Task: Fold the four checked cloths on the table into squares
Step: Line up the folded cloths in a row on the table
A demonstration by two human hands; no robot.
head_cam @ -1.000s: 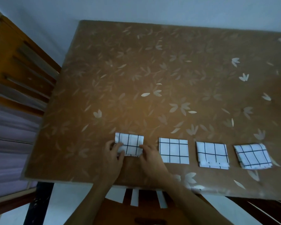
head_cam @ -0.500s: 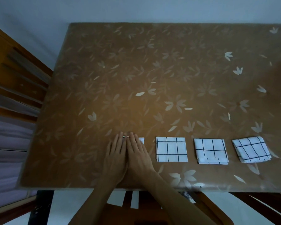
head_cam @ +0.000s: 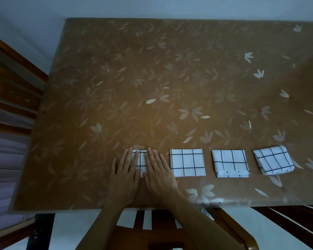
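Pressing of the fourth checked cloth (head_cam: pixel 141 160), lower centre of frame, is in hand: your left hand (head_cam: pixel 124 175) and right hand (head_cam: pixel 158 173) lie flat and grip nothing, so next lift off and check squareness against three folded cloths (head_cam: pixel 187 162).

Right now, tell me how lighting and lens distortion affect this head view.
Head view: dim overall, with a warm brighter patch mid-table and darker corners; wide-angle bending bows the table's edges; the four checked cloths stay crisp white, while both hands, left and right, look shadowed.
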